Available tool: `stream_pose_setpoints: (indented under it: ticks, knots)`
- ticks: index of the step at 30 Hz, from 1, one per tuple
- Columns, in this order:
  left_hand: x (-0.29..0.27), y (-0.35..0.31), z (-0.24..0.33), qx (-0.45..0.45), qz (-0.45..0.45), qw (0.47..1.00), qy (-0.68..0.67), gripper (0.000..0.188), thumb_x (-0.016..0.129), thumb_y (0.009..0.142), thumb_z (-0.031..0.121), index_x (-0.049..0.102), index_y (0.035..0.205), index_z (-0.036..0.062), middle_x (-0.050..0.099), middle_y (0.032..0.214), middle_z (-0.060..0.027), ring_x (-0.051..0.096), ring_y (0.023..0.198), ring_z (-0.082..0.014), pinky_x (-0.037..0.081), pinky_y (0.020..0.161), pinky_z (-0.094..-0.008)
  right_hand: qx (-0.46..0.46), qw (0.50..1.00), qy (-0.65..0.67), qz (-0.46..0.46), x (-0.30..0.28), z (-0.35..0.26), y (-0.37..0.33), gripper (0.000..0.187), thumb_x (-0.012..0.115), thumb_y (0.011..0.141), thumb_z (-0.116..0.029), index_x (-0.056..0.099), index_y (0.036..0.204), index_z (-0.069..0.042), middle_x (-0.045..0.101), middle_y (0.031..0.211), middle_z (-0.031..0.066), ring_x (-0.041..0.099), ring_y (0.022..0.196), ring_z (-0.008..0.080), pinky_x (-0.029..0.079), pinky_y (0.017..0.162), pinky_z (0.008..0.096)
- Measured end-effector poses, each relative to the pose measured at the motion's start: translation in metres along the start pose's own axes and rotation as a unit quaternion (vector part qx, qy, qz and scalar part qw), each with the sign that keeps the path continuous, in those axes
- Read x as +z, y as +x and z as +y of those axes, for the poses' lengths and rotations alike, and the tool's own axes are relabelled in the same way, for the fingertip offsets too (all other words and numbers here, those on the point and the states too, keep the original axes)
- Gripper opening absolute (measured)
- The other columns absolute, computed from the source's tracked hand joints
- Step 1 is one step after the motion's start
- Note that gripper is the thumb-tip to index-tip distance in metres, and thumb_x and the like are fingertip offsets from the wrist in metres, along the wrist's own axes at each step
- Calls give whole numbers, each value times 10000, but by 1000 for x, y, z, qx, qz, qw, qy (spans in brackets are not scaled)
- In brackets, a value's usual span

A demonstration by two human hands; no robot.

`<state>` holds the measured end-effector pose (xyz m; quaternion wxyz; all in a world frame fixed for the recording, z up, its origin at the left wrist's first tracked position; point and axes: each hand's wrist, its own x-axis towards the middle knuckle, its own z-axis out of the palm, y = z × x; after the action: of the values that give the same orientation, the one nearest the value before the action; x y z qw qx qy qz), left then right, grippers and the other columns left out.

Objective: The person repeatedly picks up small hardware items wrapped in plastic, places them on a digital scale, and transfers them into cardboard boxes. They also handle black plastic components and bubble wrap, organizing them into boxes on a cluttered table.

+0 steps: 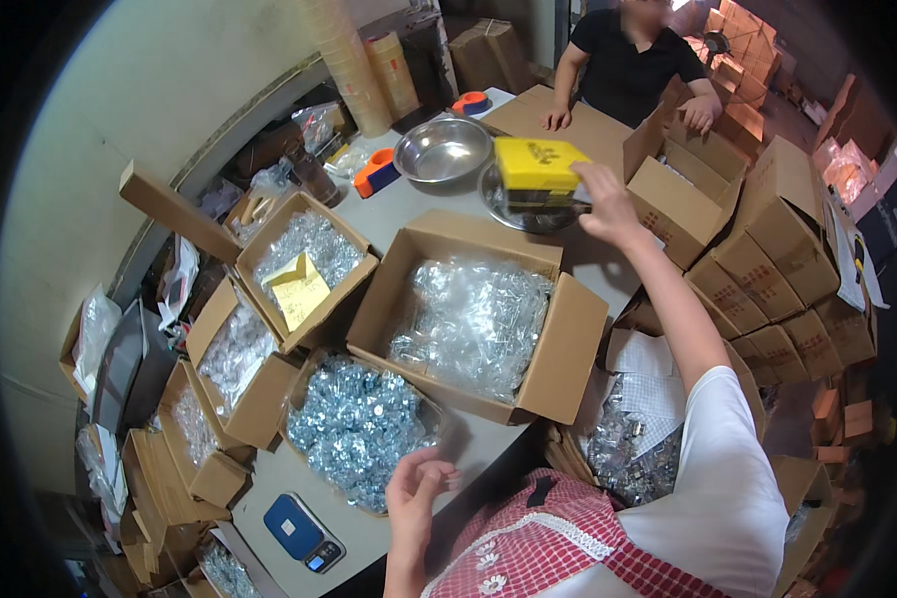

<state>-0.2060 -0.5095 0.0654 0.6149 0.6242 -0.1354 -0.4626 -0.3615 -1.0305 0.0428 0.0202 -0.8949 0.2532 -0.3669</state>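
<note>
My right hand (608, 207) stretches far forward and grips the near right side of a yellow and black box (540, 167), slightly blurred. The box is above a shallow metal bowl (513, 215) and hides most of it. My left hand (421, 490) is low in front of me, fingers loosely bent and apart, with nothing visible in it. Beside it is an open box of small bluish metal parts (359, 424). Between my hands stands a large open carton (568, 359) with clear bags of metal pieces.
A bigger steel bowl (443, 149) and an orange and blue tape dispenser (376, 173) are at the back. Cartons of bagged parts line the left; a blue digital scale (304, 531) lies nearer. Stacked cartons (757, 274) rise at right. A person (633, 65) sits across the table.
</note>
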Motion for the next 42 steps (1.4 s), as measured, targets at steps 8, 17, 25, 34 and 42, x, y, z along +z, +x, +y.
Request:
stream_pose_setpoints:
  ticks: [8,17,25,34,42]
  knots:
    - [-31,-5,-14,34,-49,998,-1,284,542,1021,46,537,1297,-17,682,1061,-138,695,982,-231,594,850,-354,294,871,280,276,-47,-58,-11,771,880,689,-122,464,1329,-18,596,1194,101,597,1098,233,486,956,354]
    - [-88,-55,-74,29,-141,962,232,490,634,966,213,442,1371,16,730,980,-113,727,887,-211,558,792,-347,453,548,700,-64,-19,-358,-76,450,658,871,-256,553,1246,-31,650,1137,72,631,1070,198,522,933,358]
    - [-159,-85,-131,15,-135,935,327,361,623,960,188,598,1242,-38,700,1115,-218,682,1033,-348,523,899,-434,360,508,619,-479,82,-614,-145,793,754,891,-337,352,1511,-49,603,1187,48,565,970,127,476,726,282]
    - [-211,-69,-169,77,-147,961,223,389,588,1000,199,585,1299,-49,658,1266,-218,621,1208,-326,448,1046,-412,196,700,527,-441,124,-607,-216,694,450,1026,-592,682,960,59,666,884,177,609,840,262,510,809,413]
    - [-130,-76,-166,-3,-291,858,423,327,674,938,177,642,1232,38,717,1156,-144,689,1105,-264,514,973,-362,331,752,457,-342,-43,-446,-319,351,592,987,-351,717,1088,-39,741,957,95,685,892,195,539,821,356]
